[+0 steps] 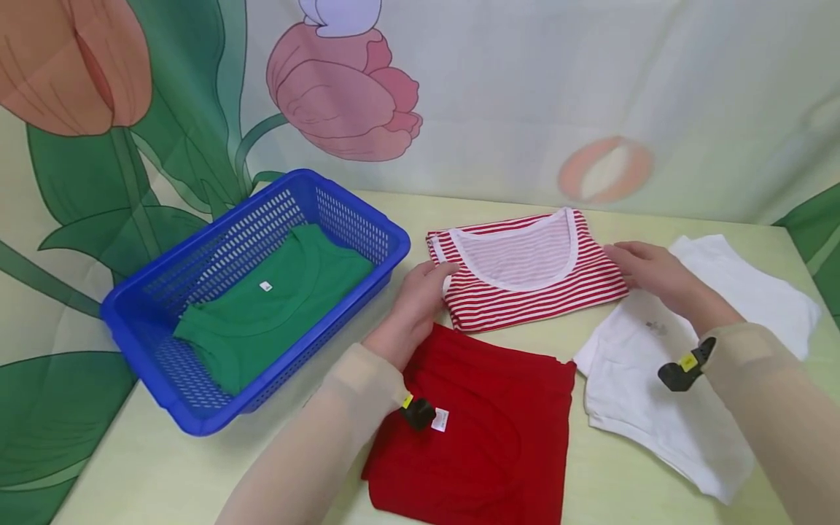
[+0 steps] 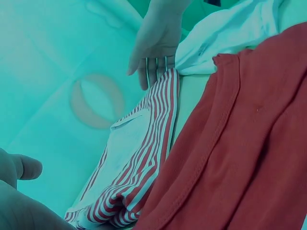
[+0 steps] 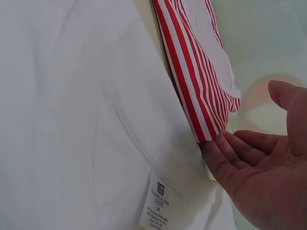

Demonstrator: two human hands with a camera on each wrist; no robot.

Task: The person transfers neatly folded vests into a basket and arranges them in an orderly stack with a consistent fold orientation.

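A folded red-and-white striped shirt (image 1: pixel 538 284) with a wide white-edged neckline lies between the two hands. At its left end is my left hand (image 1: pixel 421 295); in the left wrist view the thumb (image 2: pixel 29 167) stands away from the cloth, and the other fingers are mostly out of sight. My right hand (image 1: pixel 646 268) is at the right end. In the right wrist view, its nearly straight fingers (image 3: pixel 235 153) reach the striped edge, partly beneath it, with the thumb held apart. Folded red cloth (image 1: pixel 485 437) with a small white label lies under my left forearm.
A blue plastic basket (image 1: pixel 387 222) at the left holds a folded green shirt (image 1: pixel 282 292). White garments (image 1: pixel 656 394) lie under and beyond my right forearm. Behind the pale tabletop (image 1: pixel 315 452) hangs a curtain (image 1: pixel 499 95) printed with tulips.
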